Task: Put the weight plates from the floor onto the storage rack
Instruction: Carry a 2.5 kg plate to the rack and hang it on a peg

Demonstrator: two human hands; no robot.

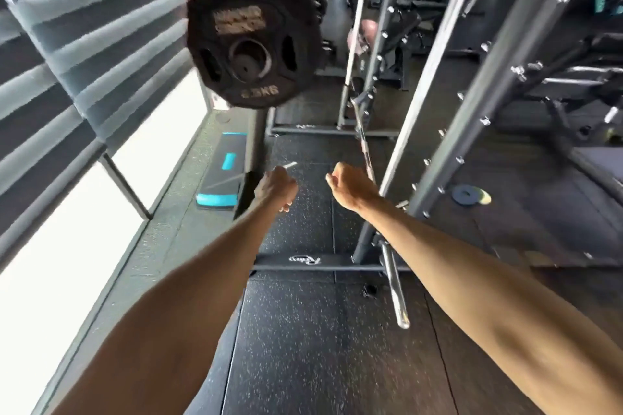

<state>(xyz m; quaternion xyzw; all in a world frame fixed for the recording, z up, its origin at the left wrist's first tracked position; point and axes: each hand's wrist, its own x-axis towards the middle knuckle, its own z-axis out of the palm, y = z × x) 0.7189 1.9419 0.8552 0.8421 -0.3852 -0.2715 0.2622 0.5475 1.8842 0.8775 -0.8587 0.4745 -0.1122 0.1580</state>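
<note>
A large black weight plate (253, 37) with grip holes hangs on a rack peg at upper centre, well above my hands. Both arms reach forward and down over the black rubber floor. My left hand (276, 187) is curled into a loose fist with nothing in it. My right hand (349, 184) is also curled, with nothing in it, close to the grey rack upright (435, 131). A small blue-grey weight plate (467, 195) lies flat on the floor to the right, behind the upright. The picture is motion-blurred.
The rack's base crossbar (303, 261) lies across the floor beneath my forearms, with a chrome peg (397, 293) sticking out toward me. A black and turquoise step platform (224, 175) sits by the window at left. More grey uprights and gym machines fill the right.
</note>
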